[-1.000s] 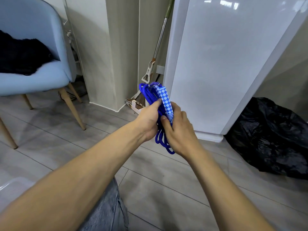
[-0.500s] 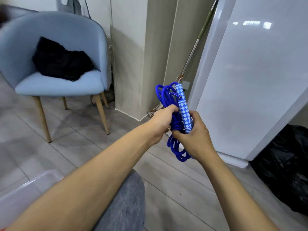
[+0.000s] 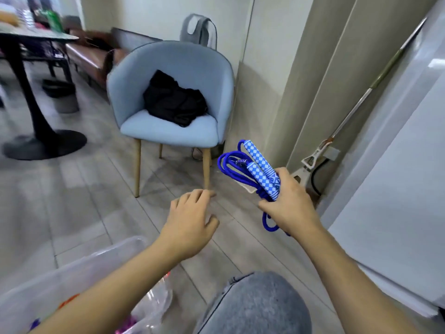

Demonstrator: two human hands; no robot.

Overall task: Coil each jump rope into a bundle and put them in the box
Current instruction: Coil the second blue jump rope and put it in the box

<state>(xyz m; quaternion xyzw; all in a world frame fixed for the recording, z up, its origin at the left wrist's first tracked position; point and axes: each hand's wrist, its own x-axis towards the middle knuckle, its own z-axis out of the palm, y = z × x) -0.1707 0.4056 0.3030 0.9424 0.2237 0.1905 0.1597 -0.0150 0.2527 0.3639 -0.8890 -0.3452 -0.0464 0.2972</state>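
Now | right hand [image 3: 289, 203] grips blue jump rope [image 3: 243, 169] | box [image 3: 72, 268]: bright items

One jump rope [image 3: 243, 169] – two handles [image 3: 262, 171]; one box [image 3: 79, 266]; one chair [image 3: 173, 92].

Both bare forearms reach forward from the bottom of the view. The right hand [image 3: 290, 203] is closed around a coiled blue jump rope [image 3: 255, 172], thumb across the checkered handles. The left hand [image 3: 190, 222] hangs free, palm down, fingers [image 3: 192, 197] loosely spread and slightly curled, holding nothing, apart from the right.
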